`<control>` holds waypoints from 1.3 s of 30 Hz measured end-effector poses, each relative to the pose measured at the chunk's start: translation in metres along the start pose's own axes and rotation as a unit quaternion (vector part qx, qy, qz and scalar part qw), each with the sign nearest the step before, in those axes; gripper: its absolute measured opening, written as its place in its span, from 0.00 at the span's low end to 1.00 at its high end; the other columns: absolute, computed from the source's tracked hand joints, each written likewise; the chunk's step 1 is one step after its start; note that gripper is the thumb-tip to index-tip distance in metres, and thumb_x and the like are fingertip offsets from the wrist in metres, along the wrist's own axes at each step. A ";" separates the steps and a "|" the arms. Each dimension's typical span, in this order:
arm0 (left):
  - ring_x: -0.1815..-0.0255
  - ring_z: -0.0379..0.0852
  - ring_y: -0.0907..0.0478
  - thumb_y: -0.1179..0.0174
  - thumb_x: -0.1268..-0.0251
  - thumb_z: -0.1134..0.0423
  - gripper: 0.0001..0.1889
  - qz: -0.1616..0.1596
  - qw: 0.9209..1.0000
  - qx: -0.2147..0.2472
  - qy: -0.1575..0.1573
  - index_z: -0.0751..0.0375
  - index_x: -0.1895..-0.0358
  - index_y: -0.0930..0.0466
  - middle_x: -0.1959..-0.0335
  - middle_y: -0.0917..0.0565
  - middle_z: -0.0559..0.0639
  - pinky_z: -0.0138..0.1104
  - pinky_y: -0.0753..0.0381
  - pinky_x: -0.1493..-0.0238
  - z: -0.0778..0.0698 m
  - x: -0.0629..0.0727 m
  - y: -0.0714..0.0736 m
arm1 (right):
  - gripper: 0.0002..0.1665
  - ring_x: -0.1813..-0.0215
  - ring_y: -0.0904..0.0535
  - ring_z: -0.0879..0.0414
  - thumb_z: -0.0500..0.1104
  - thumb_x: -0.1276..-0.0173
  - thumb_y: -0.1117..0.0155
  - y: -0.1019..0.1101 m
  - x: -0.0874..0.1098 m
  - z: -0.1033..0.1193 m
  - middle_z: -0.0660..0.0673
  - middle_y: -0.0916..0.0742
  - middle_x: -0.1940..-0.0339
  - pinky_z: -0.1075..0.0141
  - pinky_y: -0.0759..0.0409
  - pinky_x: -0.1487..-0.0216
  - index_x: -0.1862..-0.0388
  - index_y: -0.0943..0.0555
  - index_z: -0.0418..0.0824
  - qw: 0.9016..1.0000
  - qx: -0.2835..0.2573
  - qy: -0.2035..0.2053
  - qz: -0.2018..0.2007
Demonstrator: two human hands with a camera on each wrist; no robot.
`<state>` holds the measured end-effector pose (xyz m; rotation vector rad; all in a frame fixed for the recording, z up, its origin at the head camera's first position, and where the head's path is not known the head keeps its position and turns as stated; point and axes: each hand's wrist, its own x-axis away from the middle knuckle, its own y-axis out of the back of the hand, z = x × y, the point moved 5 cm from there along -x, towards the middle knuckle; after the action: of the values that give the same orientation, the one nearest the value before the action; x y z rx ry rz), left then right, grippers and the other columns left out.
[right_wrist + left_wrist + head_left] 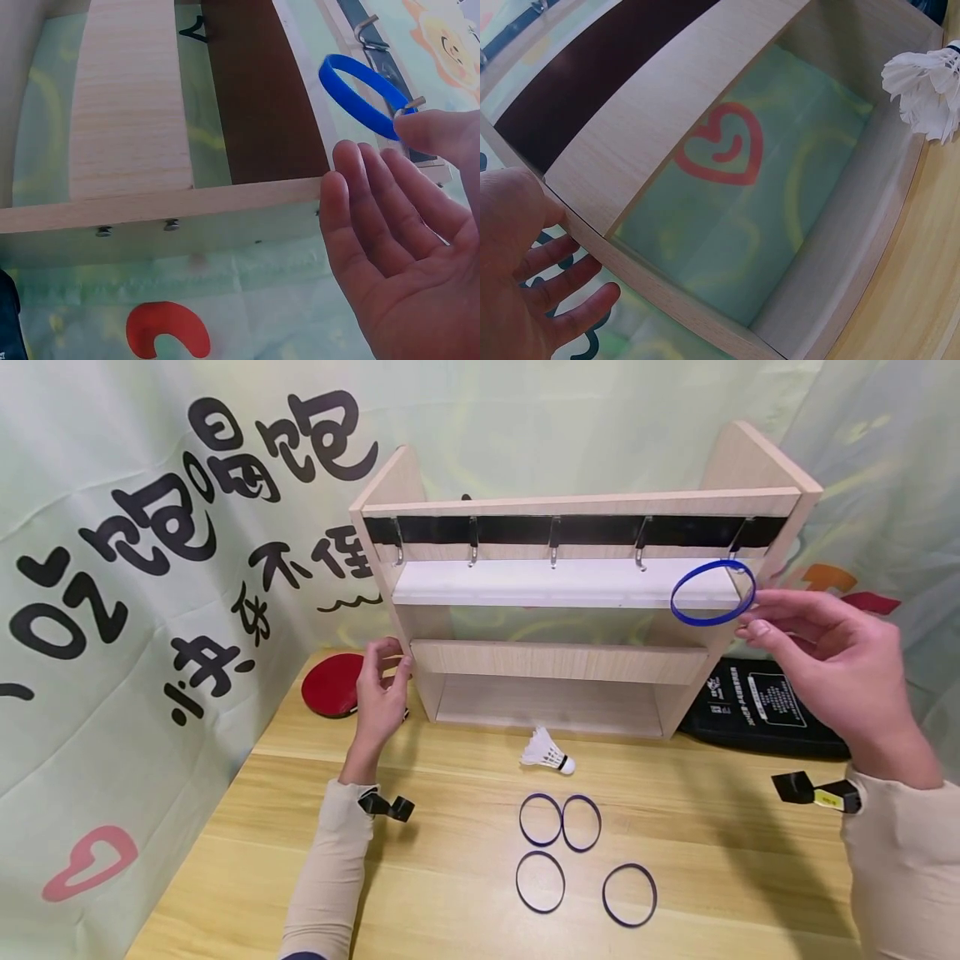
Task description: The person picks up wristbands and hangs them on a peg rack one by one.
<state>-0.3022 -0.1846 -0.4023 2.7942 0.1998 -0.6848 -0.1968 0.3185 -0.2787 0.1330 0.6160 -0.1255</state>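
Two bare hands in cream long sleeves, a black strap at each wrist

Both forearms wear close-fitting cream sleeves (330, 868) that end at the wrists, leaving the left hand (380, 693) and right hand (832, 672) uncovered. Just beside the left cuff a small black strap (388, 807) sticks out; beside the right cuff a larger black strap (813, 791) carries a small yellow tag. A dark band edges the left sleeve far from the cuff.

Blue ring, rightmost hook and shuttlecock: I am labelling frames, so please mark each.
blue ring (693, 618), head view, lower left of its band.
rightmost hook (742, 539), head view, its shank.
shuttlecock (542, 750), head view, white feathers.
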 end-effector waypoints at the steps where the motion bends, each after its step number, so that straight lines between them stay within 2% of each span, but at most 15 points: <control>1: 0.38 0.60 0.17 0.40 0.16 0.66 0.16 0.000 1.000 0.000 0.000 0.66 0.33 0.27 0.35 0.19 0.64 0.24 0.16 0.50 0.000 0.000 0.000 | 0.22 0.58 0.07 0.62 0.18 0.31 0.34 -0.001 0.001 0.000 0.49 0.05 0.55 0.79 0.12 0.51 0.38 0.18 0.20 1.000 -0.010 0.003 0.000; 7: 0.38 0.60 0.17 0.40 0.16 0.66 0.16 0.001 1.000 0.001 -0.002 0.66 0.33 0.27 0.35 0.19 0.65 0.24 0.15 0.49 0.001 0.000 0.000 | 0.30 0.58 0.06 0.62 0.16 0.33 0.36 -0.005 0.008 -0.005 0.48 0.05 0.55 0.78 0.12 0.50 0.32 0.20 0.25 0.999 -0.043 0.007 0.000; 11: 0.38 0.61 0.17 0.40 0.16 0.66 0.16 0.001 1.000 0.001 -0.005 0.67 0.33 0.27 0.35 0.19 0.65 0.24 0.16 0.50 0.001 0.000 0.000 | 0.31 0.57 0.07 0.64 0.16 0.32 0.36 -0.007 0.016 -0.010 0.51 0.05 0.53 0.79 0.12 0.50 0.31 0.21 0.28 1.000 -0.014 0.004 0.008; 14: 0.38 0.63 0.17 0.40 0.16 0.66 0.16 0.000 1.000 0.002 -0.007 0.67 0.34 0.27 0.35 0.19 0.65 0.24 0.16 0.50 0.001 0.001 0.000 | 0.30 0.56 0.07 0.64 0.16 0.32 0.37 -0.009 0.021 -0.014 0.51 0.05 0.53 0.80 0.13 0.49 0.31 0.21 0.27 1.000 -0.010 0.000 0.014; 18: 0.39 0.63 0.17 0.40 0.16 0.67 0.16 -0.002 1.000 0.005 -0.006 0.68 0.34 0.27 0.35 0.19 0.65 0.24 0.16 0.50 0.001 0.001 0.001 | 0.31 0.55 0.08 0.67 0.18 0.31 0.35 -0.012 0.026 -0.020 0.55 0.06 0.52 0.81 0.14 0.48 0.30 0.22 0.28 0.998 0.049 -0.016 0.019; 21: 0.39 0.61 0.17 0.40 0.16 0.66 0.16 -0.004 1.000 0.007 -0.006 0.68 0.34 0.27 0.35 0.18 0.64 0.24 0.16 0.49 0.001 0.000 0.001 | 0.32 0.53 0.09 0.71 0.20 0.29 0.33 -0.014 0.031 -0.023 0.60 0.07 0.51 0.83 0.16 0.46 0.28 0.21 0.33 0.992 0.122 -0.029 0.023; 22: 0.39 0.60 0.17 0.40 0.16 0.66 0.16 -0.004 1.000 0.007 -0.006 0.68 0.34 0.27 0.35 0.18 0.64 0.24 0.16 0.49 0.001 0.000 0.001 | 0.32 0.53 0.09 0.71 0.21 0.29 0.33 -0.014 0.033 -0.024 0.61 0.07 0.51 0.84 0.16 0.46 0.28 0.21 0.34 0.990 0.132 -0.034 0.024; 26: 0.39 0.61 0.17 0.40 0.16 0.66 0.16 -0.003 1.000 0.006 -0.007 0.68 0.34 0.27 0.35 0.18 0.64 0.23 0.16 0.49 0.000 0.000 0.000 | 0.31 0.52 0.10 0.72 0.21 0.29 0.32 -0.018 0.037 -0.030 0.63 0.08 0.50 0.85 0.17 0.46 0.29 0.21 0.35 0.988 0.146 -0.040 0.032; 29: 0.39 0.61 0.17 0.40 0.16 0.66 0.16 -0.002 1.000 0.006 -0.005 0.67 0.34 0.27 0.35 0.18 0.64 0.24 0.16 0.49 0.000 0.000 0.000 | 0.30 0.52 0.10 0.72 0.20 0.30 0.32 -0.022 0.040 -0.035 0.62 0.08 0.50 0.84 0.16 0.47 0.31 0.21 0.32 0.988 0.146 -0.038 0.038; 35: 0.40 0.58 0.18 0.39 0.17 0.67 0.16 -0.002 1.000 0.015 -0.005 0.66 0.34 0.26 0.36 0.19 0.64 0.31 0.11 0.50 0.001 0.000 0.000 | 0.23 0.51 0.12 0.73 0.25 0.28 0.30 -0.029 0.049 -0.043 0.63 0.09 0.51 0.85 0.17 0.48 0.35 0.19 0.31 0.983 0.167 -0.052 0.055; 39: 0.42 0.55 0.18 0.40 0.17 0.68 0.16 -0.004 1.000 0.019 -0.006 0.67 0.35 0.26 0.37 0.19 0.65 0.29 0.10 0.51 0.001 -0.001 0.000 | 0.20 0.52 0.12 0.72 0.25 0.28 0.30 -0.038 0.056 -0.050 0.62 0.09 0.52 0.84 0.16 0.50 0.38 0.17 0.31 0.981 0.170 -0.050 0.074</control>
<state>-0.3034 -0.1853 -0.4022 2.8253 0.1973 -0.7147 -0.1858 0.2844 -0.3553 0.5005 0.4789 -0.0920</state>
